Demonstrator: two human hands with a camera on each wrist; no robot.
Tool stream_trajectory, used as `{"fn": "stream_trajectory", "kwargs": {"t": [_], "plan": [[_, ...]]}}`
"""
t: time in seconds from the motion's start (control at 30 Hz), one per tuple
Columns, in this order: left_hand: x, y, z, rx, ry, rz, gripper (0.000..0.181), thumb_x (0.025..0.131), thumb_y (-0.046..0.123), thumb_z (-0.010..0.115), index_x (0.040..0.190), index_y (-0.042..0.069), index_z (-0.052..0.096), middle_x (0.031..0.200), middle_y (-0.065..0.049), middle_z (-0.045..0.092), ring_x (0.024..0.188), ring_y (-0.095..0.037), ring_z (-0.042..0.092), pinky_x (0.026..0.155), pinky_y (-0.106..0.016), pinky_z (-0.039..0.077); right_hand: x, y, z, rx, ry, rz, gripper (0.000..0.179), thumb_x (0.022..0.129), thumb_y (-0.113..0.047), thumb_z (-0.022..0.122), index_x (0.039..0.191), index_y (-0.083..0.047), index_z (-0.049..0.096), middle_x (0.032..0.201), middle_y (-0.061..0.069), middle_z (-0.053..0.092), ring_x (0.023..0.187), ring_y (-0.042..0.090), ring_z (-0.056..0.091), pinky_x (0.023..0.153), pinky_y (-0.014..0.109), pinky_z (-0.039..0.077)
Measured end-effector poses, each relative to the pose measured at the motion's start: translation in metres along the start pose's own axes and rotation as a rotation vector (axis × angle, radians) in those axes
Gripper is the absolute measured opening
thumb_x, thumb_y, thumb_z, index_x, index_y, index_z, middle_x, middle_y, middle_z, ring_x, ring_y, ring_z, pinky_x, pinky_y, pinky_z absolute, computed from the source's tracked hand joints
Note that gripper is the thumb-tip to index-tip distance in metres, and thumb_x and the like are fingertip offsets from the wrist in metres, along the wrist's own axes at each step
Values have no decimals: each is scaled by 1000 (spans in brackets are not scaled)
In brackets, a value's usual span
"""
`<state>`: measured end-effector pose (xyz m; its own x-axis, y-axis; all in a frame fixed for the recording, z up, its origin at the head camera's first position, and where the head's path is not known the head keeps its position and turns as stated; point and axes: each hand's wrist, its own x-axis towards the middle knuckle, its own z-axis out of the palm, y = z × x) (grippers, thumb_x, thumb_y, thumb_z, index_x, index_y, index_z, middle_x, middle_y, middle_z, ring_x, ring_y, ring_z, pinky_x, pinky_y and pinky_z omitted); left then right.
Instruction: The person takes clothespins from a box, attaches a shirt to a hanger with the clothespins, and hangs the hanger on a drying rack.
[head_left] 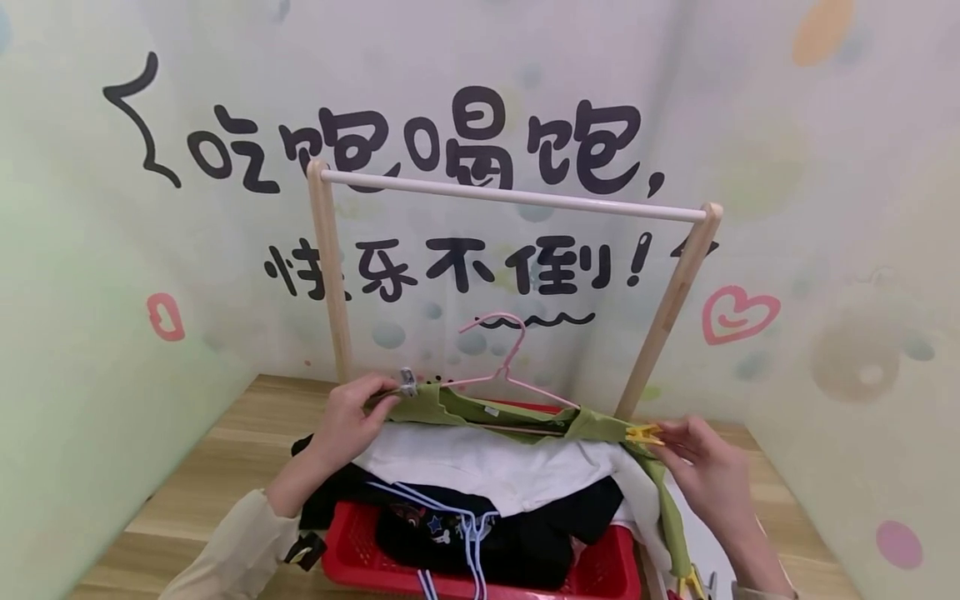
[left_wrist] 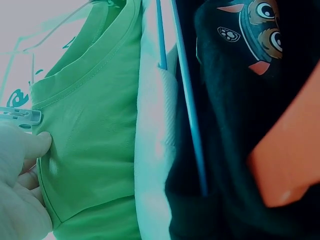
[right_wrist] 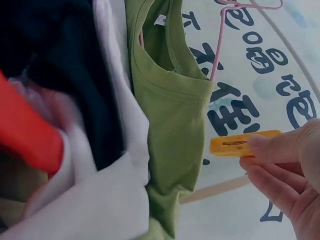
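A green shirt [head_left: 420, 406] hangs on a pink hanger [head_left: 504, 372], its neckline spread open. With thumb and fingers my left hand [head_left: 352, 421] pinches the shirt's left shoulder, right beside a pale clothespin [head_left: 408, 382] clipped on the edge. The left wrist view shows that thumb [left_wrist: 44, 144] lying on the green cloth. At the opposite shoulder my right hand [head_left: 708, 471] pinches a yellow clothespin [right_wrist: 245, 143] between thumb and fingers. The clothespin's tip is right at the shoulder edge of the shirt.
A red basket [head_left: 352, 546] holds black clothing [head_left: 517, 550], white clothing [head_left: 450, 454] and light-blue hangers [head_left: 471, 533]. Behind stands a wooden rack with a white rail [head_left: 517, 197]. Another yellow clothespin [head_left: 692, 581] lies at the lower right. A printed curtain [head_left: 825, 208] surrounds the wooden table [head_left: 195, 467].
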<state>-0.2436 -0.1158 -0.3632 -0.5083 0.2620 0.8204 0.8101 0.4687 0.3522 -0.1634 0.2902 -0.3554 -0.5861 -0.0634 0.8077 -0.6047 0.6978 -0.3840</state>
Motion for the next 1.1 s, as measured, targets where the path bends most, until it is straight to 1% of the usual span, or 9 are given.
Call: {"fn": "stream_trajectory", "kwargs": {"t": [0.1,0.2,0.33,0.57,0.7,0.87,0.9,1.0,1.1], "plan": [[0,0,0,2,-4,-1,21,69,-18,71,82,-2,65,81,-9,67,70,-17,63,58,-25,54,9,5,6,11,13,-87,40,50,29,75,77,5,58,80,22,68,82,-12,59,65,8,48],[0,0,1,4,-9,-7,21,70,-18,71,82,-2,65,82,-9,67,70,-17,63,58,-25,54,16,8,12,36,3,-130,40,49,29,75,77,5,59,79,22,68,80,-8,62,64,9,49],[0,1,1,1,-12,-5,21,70,-18,71,82,-2,65,81,-9,67,70,-18,63,58,-25,53,22,10,17,60,-45,-115,38,52,27,75,75,3,58,79,20,69,76,-3,64,62,9,49],[0,0,1,-8,-14,-16,20,70,-17,71,81,-1,64,82,-10,67,70,-17,63,58,-25,53,27,9,24,6,-175,-76,36,57,24,76,78,0,58,81,15,70,68,19,68,63,7,48],[-1,0,0,-10,-16,-26,20,70,-17,70,82,-1,64,82,-10,67,71,-18,63,58,-25,54,29,7,26,6,-234,-37,39,58,23,75,87,2,59,84,13,69,71,21,68,64,11,51],[-1,0,-1,-11,-19,-23,20,71,-16,70,82,-1,64,82,-9,67,71,-19,64,60,-27,54,28,8,23,-19,-280,-24,59,60,20,77,113,4,54,94,14,67,77,26,67,65,30,56],[-1,0,-1,-9,-18,-22,20,71,-16,70,82,-1,64,82,-9,67,71,-19,63,60,-27,54,27,8,23,-38,-281,-18,61,61,18,77,115,4,54,95,14,66,78,27,66,64,34,56],[-1,-1,0,-7,-15,-21,20,70,-16,71,82,-1,64,81,-8,66,71,-17,63,59,-27,53,24,12,22,-125,-285,-1,51,63,13,78,109,2,59,92,13,66,77,29,64,62,43,55],[-1,-1,0,-7,-18,-16,21,70,-16,71,82,0,64,81,-8,66,70,-15,62,58,-25,53,20,18,22,-210,-291,-5,28,66,8,76,90,-1,67,82,9,66,72,24,61,58,43,52]]}}
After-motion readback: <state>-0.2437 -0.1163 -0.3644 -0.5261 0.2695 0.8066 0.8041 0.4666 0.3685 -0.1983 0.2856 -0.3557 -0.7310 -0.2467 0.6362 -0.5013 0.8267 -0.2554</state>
